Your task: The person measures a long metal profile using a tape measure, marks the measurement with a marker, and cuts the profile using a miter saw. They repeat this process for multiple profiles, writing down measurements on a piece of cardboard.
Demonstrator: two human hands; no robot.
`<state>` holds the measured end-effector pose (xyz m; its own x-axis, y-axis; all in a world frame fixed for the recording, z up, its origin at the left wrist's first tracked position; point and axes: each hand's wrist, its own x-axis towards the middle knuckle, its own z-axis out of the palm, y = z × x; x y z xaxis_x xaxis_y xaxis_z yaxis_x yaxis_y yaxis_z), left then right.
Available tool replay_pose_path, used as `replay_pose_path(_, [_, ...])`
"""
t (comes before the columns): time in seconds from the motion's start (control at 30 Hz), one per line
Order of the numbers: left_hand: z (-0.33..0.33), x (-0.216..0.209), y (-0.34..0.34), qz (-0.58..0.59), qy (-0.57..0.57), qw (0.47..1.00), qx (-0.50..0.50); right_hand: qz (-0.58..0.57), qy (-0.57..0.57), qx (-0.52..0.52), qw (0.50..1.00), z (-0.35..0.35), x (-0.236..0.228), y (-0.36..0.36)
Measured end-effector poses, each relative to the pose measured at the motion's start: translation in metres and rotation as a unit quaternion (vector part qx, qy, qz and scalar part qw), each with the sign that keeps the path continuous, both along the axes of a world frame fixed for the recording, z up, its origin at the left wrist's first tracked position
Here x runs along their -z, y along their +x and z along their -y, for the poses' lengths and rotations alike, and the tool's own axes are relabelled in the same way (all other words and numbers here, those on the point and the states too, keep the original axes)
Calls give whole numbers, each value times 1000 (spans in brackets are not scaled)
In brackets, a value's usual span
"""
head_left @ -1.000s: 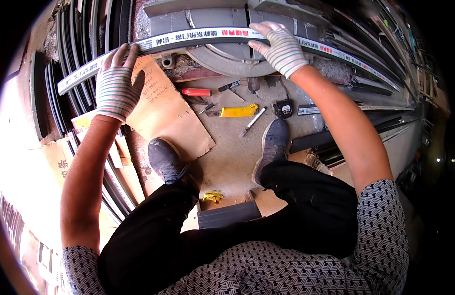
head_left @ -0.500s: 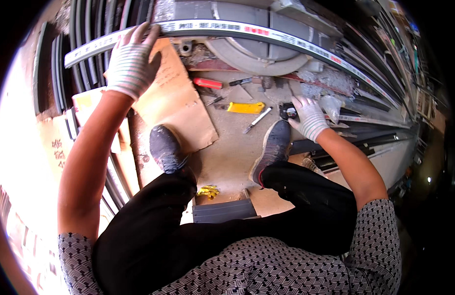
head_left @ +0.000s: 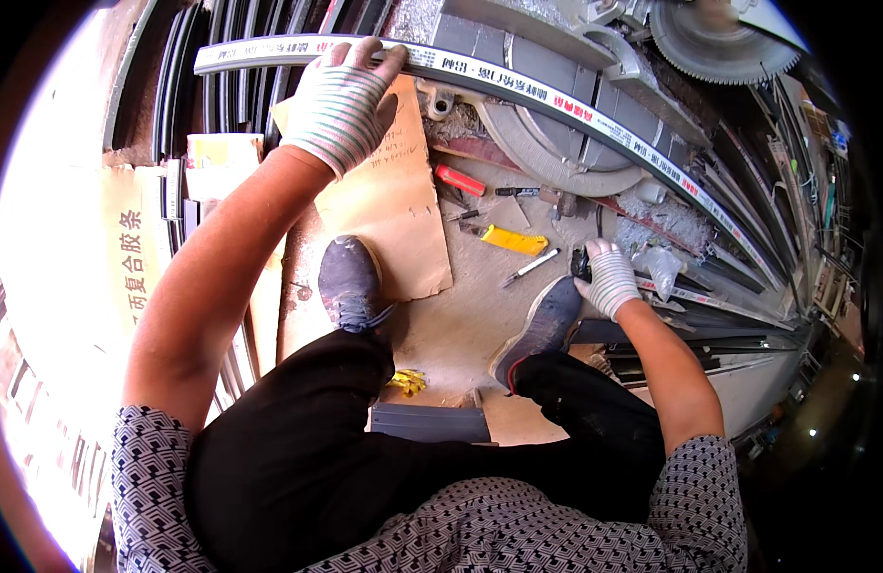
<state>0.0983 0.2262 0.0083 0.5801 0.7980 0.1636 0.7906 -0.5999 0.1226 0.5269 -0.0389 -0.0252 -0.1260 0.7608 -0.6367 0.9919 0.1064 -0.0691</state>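
A long, straight profile bar [head_left: 499, 74], dark with a white printed film along it, lies across the grey saw table at the far side. My left hand [head_left: 341, 110], in a striped knit glove, curls its fingers over the bar near its left end, thumb on the near side. Beside my right shoe [head_left: 546, 320], my gloved right hand [head_left: 610, 279] has its fingers closed on a small black tape measure [head_left: 580, 264], mostly covered by the hand. On the floor between my hands lie a yellow-handled tool [head_left: 515, 239], a white pen [head_left: 530, 268] and a red-handled tool [head_left: 459, 180].
A toothed saw blade [head_left: 723, 57] stands at the far right above the saw table. Cardboard [head_left: 408, 215] lies by my left shoe. Dark profiles [head_left: 236, 91] are stacked at the far left, with more along the right. A clear plastic bag [head_left: 659, 267] lies near my right hand.
The view has shifted, bringing the saw blade into sight. My left hand still sits on the bar. My right hand's fingers have closed over the tape measure, which was more exposed before.
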Motion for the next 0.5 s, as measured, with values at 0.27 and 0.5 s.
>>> replay_pose_path(0.27, [0,0,1,4,-29,1000,-12,-159,-137,199,957,-13,-54,-12])
replay_pose_path(0.5, [-2,-2,1,5,-47,999,-10,-446,-136,322,824,-84,-121,-69])
